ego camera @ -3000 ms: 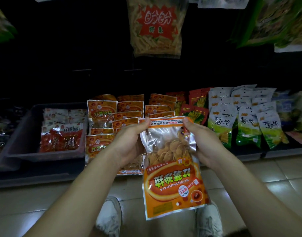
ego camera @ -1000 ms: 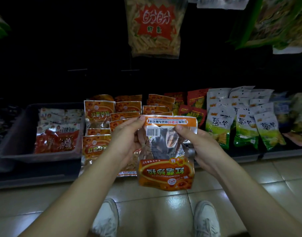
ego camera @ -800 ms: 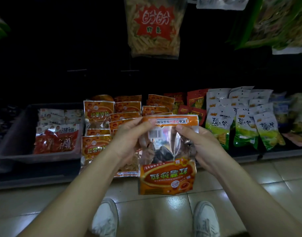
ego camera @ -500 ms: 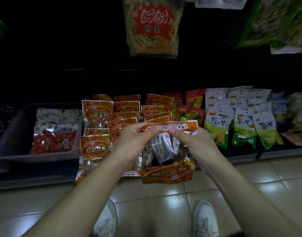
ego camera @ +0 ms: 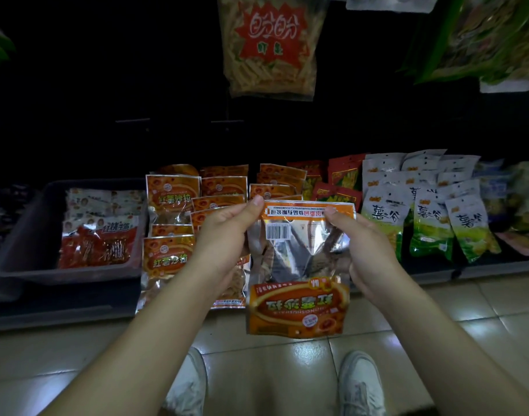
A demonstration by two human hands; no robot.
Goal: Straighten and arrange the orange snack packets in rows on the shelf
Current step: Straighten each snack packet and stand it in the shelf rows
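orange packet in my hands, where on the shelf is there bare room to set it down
Bare shelf shows in front of the grey tray, left of the front orange packet, and as a dark strip before the white-green packs. The orange rows are crowded and overlapping. The held packet hides the spot before the right column.

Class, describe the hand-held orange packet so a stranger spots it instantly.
Start at the low shelf of snack bags. Before its orange packets, the left hand and right hand hold one packet above the floor. Unlike the shelved ones, its print is upside down and a barcode shows.
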